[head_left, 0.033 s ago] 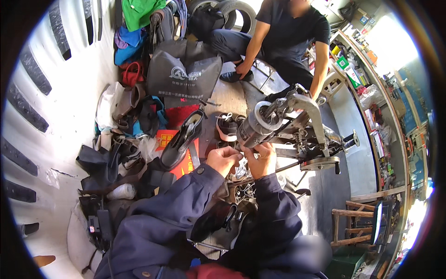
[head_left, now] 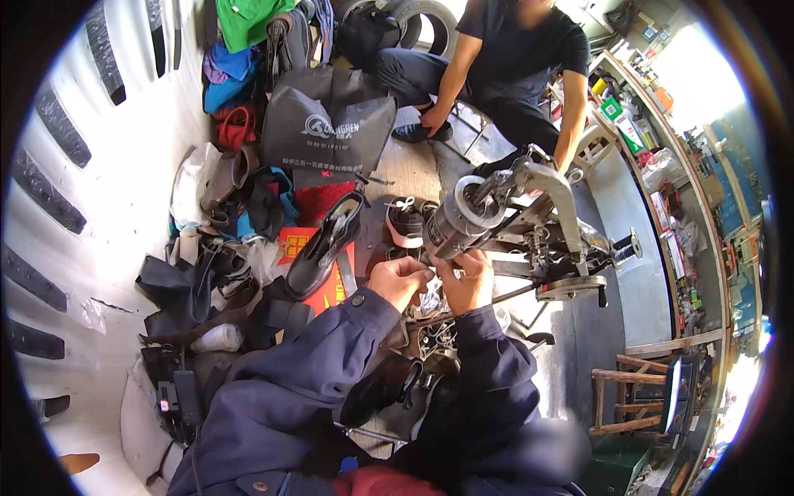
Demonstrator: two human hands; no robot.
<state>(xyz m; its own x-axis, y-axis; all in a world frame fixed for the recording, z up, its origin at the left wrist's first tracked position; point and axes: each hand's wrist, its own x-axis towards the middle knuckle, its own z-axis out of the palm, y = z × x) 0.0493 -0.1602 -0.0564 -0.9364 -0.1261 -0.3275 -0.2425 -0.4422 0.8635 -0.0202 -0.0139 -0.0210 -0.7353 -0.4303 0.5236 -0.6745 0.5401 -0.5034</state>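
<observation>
My left hand (head_left: 400, 282) is closed in a pinch, fingertips pressed together. Close by on its right, my right hand (head_left: 466, 283) is closed too, thumb and fingers meeting just under the grey cylinder of a hand-cranked shoe-patching machine (head_left: 542, 202). Whatever is between the fingertips of either hand is too small to make out. Left of my hands, a black leather shoe (head_left: 324, 248) lies tilted on a red box (head_left: 299, 248). A black sneaker with white laces (head_left: 404, 223) stands just beyond my left hand. Under my wrists sits a box of small metal parts (head_left: 434, 341).
A seated person (head_left: 517, 74) in dark clothes faces me beyond the machine. A dark grey bag (head_left: 331, 128) and heaped leather scraps (head_left: 178, 289) lie to the left. At right are cluttered shelves (head_left: 662, 215) and a wooden stool (head_left: 633, 397). The machine's handwheel (head_left: 571, 288) juts out rightward.
</observation>
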